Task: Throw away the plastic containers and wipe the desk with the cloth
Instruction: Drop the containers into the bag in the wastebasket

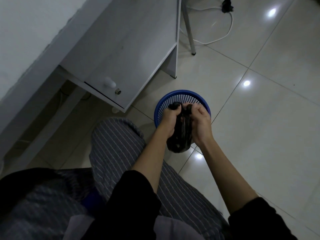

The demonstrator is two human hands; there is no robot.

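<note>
A round blue mesh waste basket [180, 96] stands on the tiled floor beside the desk. Above its near rim both my hands grip a crumpled black plastic bag [181, 135]. My left hand [168, 119] holds the bag's left side and my right hand [200, 123] holds its right side, fingers curled over the top. The bag's lower end hangs below my hands, in front of the basket. What is inside the bag is hidden. No plastic containers or cloth are in view.
A white desk [22, 40] with a drawer cabinet [121, 54], knob and lock runs along the left. A white cable [225, 32] and a metal leg [189, 32] lie at the top. My striped trouser leg [114, 144] is left of the basket.
</note>
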